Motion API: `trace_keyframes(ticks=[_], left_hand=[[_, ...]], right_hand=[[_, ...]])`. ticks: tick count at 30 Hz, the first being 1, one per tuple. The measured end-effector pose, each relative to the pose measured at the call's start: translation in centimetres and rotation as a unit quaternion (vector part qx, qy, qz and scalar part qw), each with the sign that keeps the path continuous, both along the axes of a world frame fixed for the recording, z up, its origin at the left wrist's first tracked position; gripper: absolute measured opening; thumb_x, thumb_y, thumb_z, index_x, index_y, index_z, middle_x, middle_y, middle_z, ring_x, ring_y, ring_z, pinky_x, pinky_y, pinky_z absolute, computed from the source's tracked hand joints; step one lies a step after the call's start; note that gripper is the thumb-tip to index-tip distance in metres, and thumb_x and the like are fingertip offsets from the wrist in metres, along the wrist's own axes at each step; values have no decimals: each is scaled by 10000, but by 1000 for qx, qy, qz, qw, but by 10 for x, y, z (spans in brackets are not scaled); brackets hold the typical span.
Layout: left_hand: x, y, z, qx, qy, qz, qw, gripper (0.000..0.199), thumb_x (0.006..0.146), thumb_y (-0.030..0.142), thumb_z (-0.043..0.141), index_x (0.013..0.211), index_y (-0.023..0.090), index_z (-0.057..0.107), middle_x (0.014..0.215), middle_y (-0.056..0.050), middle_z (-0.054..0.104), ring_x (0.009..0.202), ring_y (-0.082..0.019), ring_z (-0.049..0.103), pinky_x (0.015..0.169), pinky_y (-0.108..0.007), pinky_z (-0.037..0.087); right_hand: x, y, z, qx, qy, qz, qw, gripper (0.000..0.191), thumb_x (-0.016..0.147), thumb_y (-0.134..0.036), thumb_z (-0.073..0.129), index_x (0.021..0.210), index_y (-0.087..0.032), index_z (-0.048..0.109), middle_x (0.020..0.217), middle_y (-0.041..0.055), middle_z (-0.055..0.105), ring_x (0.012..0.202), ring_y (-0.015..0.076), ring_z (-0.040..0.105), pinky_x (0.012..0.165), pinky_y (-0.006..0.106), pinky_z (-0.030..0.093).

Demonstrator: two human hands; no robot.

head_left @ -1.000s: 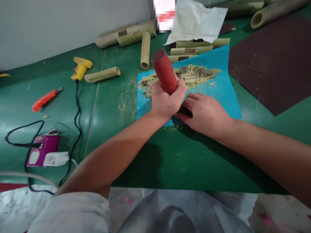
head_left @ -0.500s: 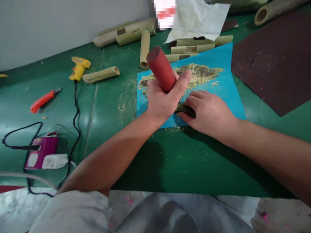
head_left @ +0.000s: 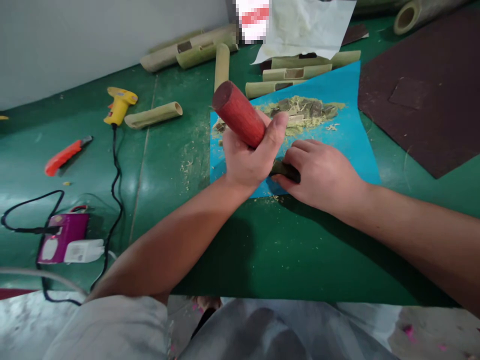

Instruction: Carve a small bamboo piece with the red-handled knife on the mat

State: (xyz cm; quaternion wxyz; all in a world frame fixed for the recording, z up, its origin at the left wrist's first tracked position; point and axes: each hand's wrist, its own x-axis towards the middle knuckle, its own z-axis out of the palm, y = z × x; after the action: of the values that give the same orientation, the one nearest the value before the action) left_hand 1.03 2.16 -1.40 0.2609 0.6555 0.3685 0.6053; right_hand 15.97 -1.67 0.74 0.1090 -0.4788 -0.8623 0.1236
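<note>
Red cylinder point(head_left: 240, 114), leaning up out of the left grip point(head_left: 247, 159) curled round its lower visible part, seemingly stiff, solid and fairly heavy, probably smooth enough to slip, best held low like this, beside a dark bamboo-like piece point(head_left: 287, 170) pinched in the right grip point(head_left: 325, 169).

Red handle point(head_left: 239, 115) at deeper leftward tilt

A craft workshop is suggested by the green desk point(head_left: 300, 255), over which cut bamboo tubes point(head_left: 154, 116), a yellow glue gun point(head_left: 121, 106), an orange-handled knife point(head_left: 64, 157) and pale shavings point(head_left: 294, 129) are spread.
</note>
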Motion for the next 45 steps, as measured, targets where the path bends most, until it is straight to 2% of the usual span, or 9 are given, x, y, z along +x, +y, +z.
trace_keyframes(ticks=[6,15,22,25,30,34,37,41,45], left_hand=[[0,-2,-1,-15,-16,-18,1000,627,949,680,671,603,208,447,600,19,466,561,-96,441,588,-356,401],[-1,2,-8,-13,-40,-17,999,582,938,650,710,613,220,488,581,17,463,553,-103,434,586,-370,399],[-4,2,-15,-62,4,-47,997,544,938,709,656,688,255,493,609,5,487,746,-185,629,691,-412,482],[-1,3,-14,-47,2,-45,998,542,890,701,726,694,253,490,613,15,492,705,-166,589,682,-396,469],[4,8,-13,-20,-7,-29,999,612,917,698,698,640,235,409,593,26,364,573,-123,405,619,-395,375],[4,8,-9,-12,7,-30,999,623,897,708,720,627,238,412,587,21,373,570,-131,401,617,-402,388],[-1,8,-6,-26,4,-22,999,632,909,663,741,586,235,407,539,27,355,513,-116,350,547,-387,352],[-11,15,-13,-64,-51,-101,991,684,865,654,796,544,221,375,445,47,311,433,-79,306,434,-349,262],[-7,12,-8,-81,-102,-66,989,623,856,649,804,568,233,441,485,40,380,481,-101,381,504,-345,328]], right_hand=[[0,-1,-1,7,21,-2,1000,85,919,-308,663,905,-226,678,957,130,724,981,317,675,777,417,512],[0,-2,0,-4,0,-3,1000,144,923,-328,667,962,-192,698,1006,134,728,1016,306,675,799,398,510],[2,-1,-3,3,13,3,1000,130,907,-320,692,966,-205,707,1046,145,748,1060,358,687,827,449,540],[3,1,-4,3,28,7,1000,118,932,-286,650,978,-217,733,1076,135,768,1060,343,693,867,456,548],[1,1,-3,-20,28,4,999,164,941,-279,647,1021,-177,748,1116,143,770,1114,341,692,925,459,546],[-4,-4,0,-34,18,13,999,180,951,-283,654,1049,-156,734,1141,154,755,1126,333,677,931,433,511],[-7,-6,2,-35,16,14,999,173,961,-313,641,1018,-170,718,1076,141,737,1061,305,665,864,402,487],[-6,-7,0,-21,11,5,1000,159,961,-331,649,958,-181,701,1022,118,712,984,274,653,793,372,458],[-2,-6,-2,-13,10,6,1000,159,943,-333,668,952,-177,700,1010,117,712,985,280,656,785,368,451]])
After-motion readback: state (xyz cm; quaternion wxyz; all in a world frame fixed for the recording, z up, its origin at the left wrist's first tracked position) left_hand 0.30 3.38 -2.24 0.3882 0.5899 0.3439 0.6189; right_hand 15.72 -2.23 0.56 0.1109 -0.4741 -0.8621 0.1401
